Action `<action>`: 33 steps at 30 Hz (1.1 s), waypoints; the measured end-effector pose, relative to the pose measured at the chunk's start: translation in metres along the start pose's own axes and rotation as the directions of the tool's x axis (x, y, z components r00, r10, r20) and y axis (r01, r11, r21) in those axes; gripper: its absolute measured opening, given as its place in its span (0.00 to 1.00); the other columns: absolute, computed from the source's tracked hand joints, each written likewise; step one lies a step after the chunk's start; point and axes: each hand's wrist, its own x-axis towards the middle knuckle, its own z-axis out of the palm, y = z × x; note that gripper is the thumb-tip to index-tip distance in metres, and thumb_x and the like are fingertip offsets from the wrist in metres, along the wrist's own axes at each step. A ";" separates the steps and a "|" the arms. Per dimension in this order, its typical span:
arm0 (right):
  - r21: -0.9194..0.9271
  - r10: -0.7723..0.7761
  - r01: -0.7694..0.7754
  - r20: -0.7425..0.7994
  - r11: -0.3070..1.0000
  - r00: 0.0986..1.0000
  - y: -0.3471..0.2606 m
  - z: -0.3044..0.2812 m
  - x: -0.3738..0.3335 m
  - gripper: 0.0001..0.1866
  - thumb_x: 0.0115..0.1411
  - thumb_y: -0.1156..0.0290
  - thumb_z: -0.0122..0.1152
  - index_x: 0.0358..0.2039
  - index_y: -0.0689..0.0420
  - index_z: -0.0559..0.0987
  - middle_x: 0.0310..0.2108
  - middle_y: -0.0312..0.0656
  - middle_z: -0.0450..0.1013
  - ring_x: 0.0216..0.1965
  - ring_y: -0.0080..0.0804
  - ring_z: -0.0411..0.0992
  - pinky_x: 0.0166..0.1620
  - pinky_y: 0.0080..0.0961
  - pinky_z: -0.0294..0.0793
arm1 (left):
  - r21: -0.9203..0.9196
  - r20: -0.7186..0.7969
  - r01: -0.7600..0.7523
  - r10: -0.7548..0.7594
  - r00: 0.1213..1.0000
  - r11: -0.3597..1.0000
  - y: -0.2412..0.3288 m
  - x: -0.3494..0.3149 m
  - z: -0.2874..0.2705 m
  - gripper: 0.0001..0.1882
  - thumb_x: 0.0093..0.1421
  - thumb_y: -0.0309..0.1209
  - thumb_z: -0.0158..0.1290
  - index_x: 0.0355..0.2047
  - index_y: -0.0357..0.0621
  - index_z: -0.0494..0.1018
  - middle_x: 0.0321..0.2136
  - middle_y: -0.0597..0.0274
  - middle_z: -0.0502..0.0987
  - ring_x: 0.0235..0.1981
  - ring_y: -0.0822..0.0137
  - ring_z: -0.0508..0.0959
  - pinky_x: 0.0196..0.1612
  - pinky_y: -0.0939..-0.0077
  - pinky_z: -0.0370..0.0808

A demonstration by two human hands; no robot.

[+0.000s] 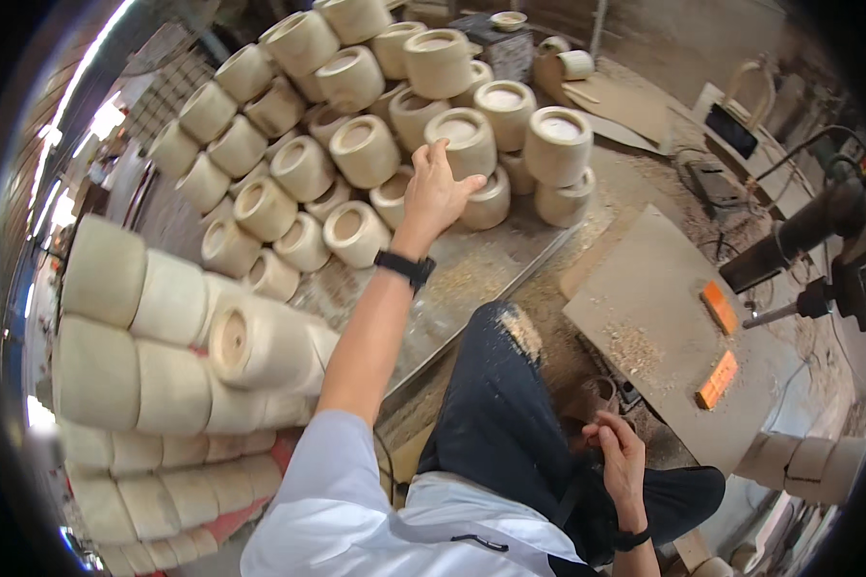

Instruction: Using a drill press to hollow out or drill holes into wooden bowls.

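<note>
Pale wood forms the recessed, round-shouldered cylinder [470, 144] at the left hand [435, 190]; it sits in an upper layer near the right side of the metal table [476, 264]. Thumb and fingers are spread apart at its near side; whether they grip it, I cannot tell. Similar cylinders [364, 152] on the table crowd it from below and behind. Left of the table rise packed rows of cylinders [173, 385], with a bored cylinder [277, 338] lying on top. Right of the table, the right hand [623, 460] is loosely curled beside a dark trouser leg [496, 413]; I cannot tell whether it holds anything. Farther right of the table, a flat board [635, 279] carries two orange blocks [716, 380] and wood shavings [635, 351].
</note>
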 end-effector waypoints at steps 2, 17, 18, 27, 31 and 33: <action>-0.053 0.054 -0.059 -0.091 0.997 0.994 -0.006 -0.006 -0.006 0.14 0.67 0.76 0.48 0.50 0.69 0.74 0.36 0.42 0.78 0.38 0.25 0.75 0.44 0.20 0.74 | 0.123 0.076 0.078 -0.088 0.993 0.989 -0.011 0.039 0.038 0.49 0.49 0.48 0.64 0.65 0.45 0.53 0.65 0.37 0.51 0.59 0.34 0.64 0.60 0.53 0.65; -0.122 -0.001 -0.034 -0.270 0.992 0.963 -0.005 -0.030 -0.033 0.14 0.66 0.75 0.50 0.48 0.68 0.75 0.35 0.43 0.79 0.36 0.25 0.75 0.43 0.21 0.74 | 0.117 -0.046 -0.199 0.206 0.977 0.973 -0.081 0.064 0.083 0.29 0.45 0.34 0.69 0.43 0.35 0.67 0.57 0.39 0.57 0.54 0.40 0.68 0.55 0.56 0.70; -0.130 0.003 -0.042 -0.280 0.991 0.960 -0.009 -0.034 -0.036 0.14 0.66 0.74 0.50 0.48 0.68 0.75 0.34 0.43 0.79 0.36 0.25 0.75 0.43 0.22 0.74 | 0.140 -0.059 -0.217 0.227 0.972 0.966 -0.074 0.056 0.076 0.29 0.45 0.34 0.69 0.42 0.35 0.68 0.57 0.41 0.57 0.53 0.41 0.69 0.55 0.57 0.70; -0.290 -0.276 0.137 -0.523 0.947 0.806 -0.047 -0.134 -0.056 0.13 0.67 0.74 0.49 0.47 0.65 0.77 0.34 0.39 0.79 0.37 0.24 0.75 0.43 0.22 0.75 | -0.296 0.070 -0.400 0.437 0.897 0.868 0.071 -0.025 0.025 0.28 0.40 0.27 0.72 0.41 0.40 0.69 0.57 0.48 0.60 0.53 0.52 0.70 0.49 0.62 0.74; -0.450 -0.529 0.311 -0.517 0.837 0.673 -0.125 -0.184 -0.069 0.15 0.67 0.68 0.52 0.49 0.63 0.78 0.35 0.41 0.79 0.38 0.24 0.75 0.42 0.22 0.75 | -0.431 0.194 -0.566 0.684 0.703 0.703 0.130 -0.063 0.071 0.29 0.39 0.29 0.72 0.39 0.40 0.68 0.58 0.48 0.60 0.56 0.51 0.68 0.50 0.63 0.77; -0.483 -0.594 0.357 -0.549 0.799 0.588 -0.155 -0.199 -0.078 0.16 0.68 0.66 0.52 0.49 0.62 0.78 0.34 0.42 0.79 0.39 0.25 0.76 0.43 0.22 0.76 | -0.469 0.197 -0.612 0.751 0.630 0.637 0.162 -0.089 0.098 0.28 0.39 0.28 0.72 0.38 0.40 0.68 0.58 0.47 0.60 0.57 0.48 0.68 0.52 0.61 0.76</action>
